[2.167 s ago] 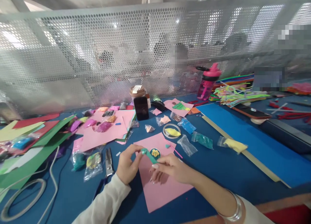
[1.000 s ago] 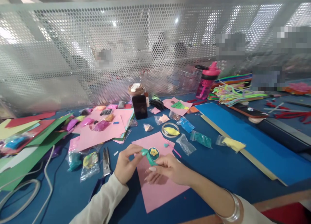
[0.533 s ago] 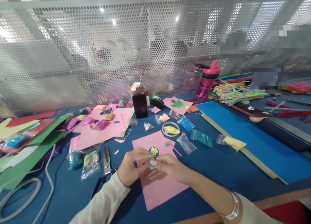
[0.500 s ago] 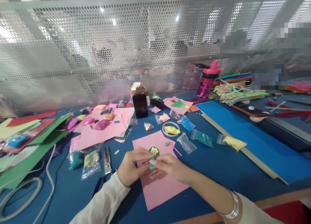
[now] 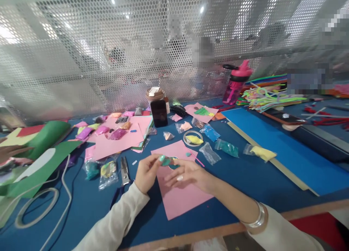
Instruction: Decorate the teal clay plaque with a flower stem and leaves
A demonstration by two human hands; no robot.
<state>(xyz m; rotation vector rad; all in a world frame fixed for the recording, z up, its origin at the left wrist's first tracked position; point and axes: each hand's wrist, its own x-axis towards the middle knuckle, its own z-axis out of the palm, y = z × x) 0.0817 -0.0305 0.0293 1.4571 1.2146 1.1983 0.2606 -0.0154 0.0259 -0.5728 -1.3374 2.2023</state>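
My left hand [image 5: 147, 174] pinches a small piece of teal modelling clay [image 5: 165, 161] between thumb and fingertips, above a pink sheet of paper [image 5: 180, 200]. Close on its right is my right hand [image 5: 192, 175], fingers stretched and apart, the index fingertip near the clay; whether it touches cannot be made out. Behind the fingers, a small round piece on the sheet is mostly hidden. A bit of teal clay [image 5: 188, 154] and a thin pink stick [image 5: 200, 162] lie at the sheet's upper right. Blue-handled scissors [image 5: 124, 173] rest left of my left hand.
Bagged clay, such as a teal packet [image 5: 227, 148] and a yellow packet [image 5: 263, 153], surrounds the sheet. A phone [image 5: 159, 113] leans on a cup [image 5: 155, 94]. Right is a blue board [image 5: 283, 149]. At far left, another person's hand [image 5: 13, 152] touches green paper [image 5: 49, 138]; a white cable [image 5: 67, 182] loops nearby.
My hands have drawn slightly apart; the right fingers have opened and the teal clay now shows in my left fingertips. At far left another person's hand has appeared and green paper is bent up.
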